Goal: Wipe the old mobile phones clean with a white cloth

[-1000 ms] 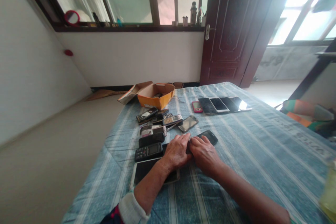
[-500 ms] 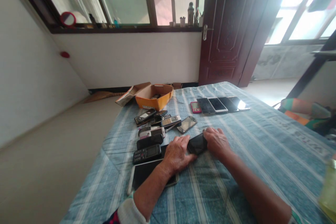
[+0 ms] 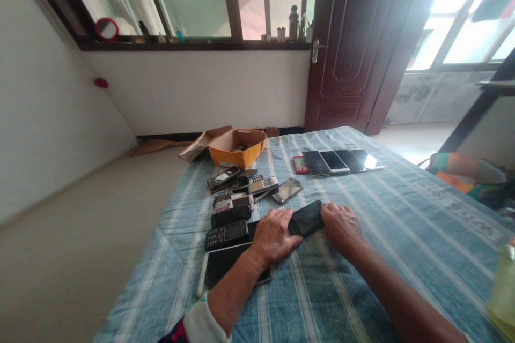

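Observation:
A dark smartphone (image 3: 306, 218) lies slantwise between my hands, its black screen facing up. My left hand (image 3: 274, 236) grips its left end, thumb on the near edge and fingers at the far edge. At the opposite corner, my right hand (image 3: 341, 226) has its fingers bent and pressed together against the phone. Under my left wrist is a large white-edged smartphone (image 3: 225, 265), partly covered by the forearm. Beside it sits a black keypad phone (image 3: 226, 235). A grey smartphone (image 3: 287, 191) rests just beyond the held one.
Several old phones, one a silver keypad phone (image 3: 263, 185), are heaped at the left. Behind them stands an open orange box (image 3: 235, 158). A pink phone (image 3: 300, 165) and a row of smartphones, including a white one (image 3: 335, 162), lie farther back on the striped cloth (image 3: 394, 257).
My right hand has shifted slightly right, uncovering more of the dark smartphone's right end. My left hand keeps its place on the other end.

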